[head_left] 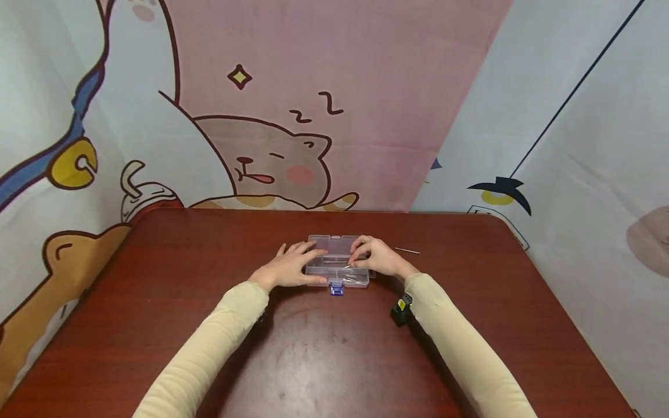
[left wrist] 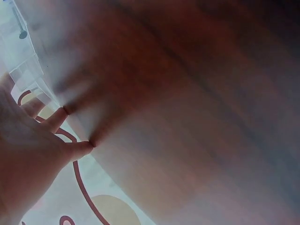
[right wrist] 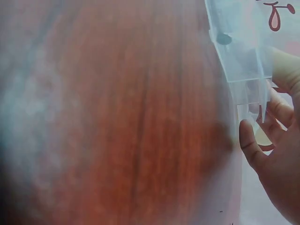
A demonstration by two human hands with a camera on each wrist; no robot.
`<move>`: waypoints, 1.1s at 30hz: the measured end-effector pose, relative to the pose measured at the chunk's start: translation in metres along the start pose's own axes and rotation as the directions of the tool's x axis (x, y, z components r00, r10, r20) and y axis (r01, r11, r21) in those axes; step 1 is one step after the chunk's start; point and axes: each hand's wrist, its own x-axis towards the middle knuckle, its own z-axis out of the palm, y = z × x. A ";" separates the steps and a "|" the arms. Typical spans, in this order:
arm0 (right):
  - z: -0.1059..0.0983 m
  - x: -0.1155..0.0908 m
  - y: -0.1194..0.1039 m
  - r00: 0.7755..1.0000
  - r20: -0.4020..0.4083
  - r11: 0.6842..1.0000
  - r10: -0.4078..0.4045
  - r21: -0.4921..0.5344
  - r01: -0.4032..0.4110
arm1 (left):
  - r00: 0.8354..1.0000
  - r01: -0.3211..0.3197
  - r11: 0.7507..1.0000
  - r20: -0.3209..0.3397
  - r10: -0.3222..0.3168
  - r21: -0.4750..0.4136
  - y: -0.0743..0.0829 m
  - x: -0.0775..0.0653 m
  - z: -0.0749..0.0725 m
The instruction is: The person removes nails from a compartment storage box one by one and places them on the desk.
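Observation:
A clear plastic box (head_left: 342, 270) with its lid (head_left: 334, 246) folded back lies on the table, and several thin metal nails (head_left: 349, 278) are in its front compartment. My left hand (head_left: 290, 267) rests at the box's left side, fingers spread and straight, the thumb along the front left corner. Over the right part of the box, my right hand (head_left: 378, 257) pinches a small shiny nail (head_left: 347, 266) between thumb and fingertips. In the right wrist view, a round nail head (right wrist: 224, 39) shows through the box wall. Another nail (left wrist: 21, 33) appears in the left wrist view.
One loose nail (head_left: 407, 251) lies on the brown table (head_left: 313, 360) to the right of the box. A blue latch (head_left: 337, 288) sticks out from the box's front edge. Behind the table hangs a cartoon-printed cloth (head_left: 387, 104).

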 end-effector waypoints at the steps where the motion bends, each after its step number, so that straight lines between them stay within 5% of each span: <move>1: 0.000 0.000 -0.001 1.000 -0.007 1.000 0.000 0.009 0.000 | 1.000 0.002 1.000 -0.002 -0.002 0.000 0.000 0.000 0.000; 15: -0.002 -0.008 0.000 0.989 -0.140 0.998 -0.055 0.032 0.060 | 1.000 0.003 1.000 -0.005 -0.003 0.005 -0.001 0.000 0.001; 27: -0.010 -0.018 -0.003 0.970 -0.225 0.996 0.089 0.009 -0.090 | 1.000 -0.002 1.000 -0.005 0.002 0.004 0.001 -0.001 0.001; 33: -0.013 -0.021 -0.004 0.960 -0.264 0.996 0.093 0.026 -0.090 | 1.000 -0.001 1.000 -0.001 0.001 0.011 0.001 -0.001 0.001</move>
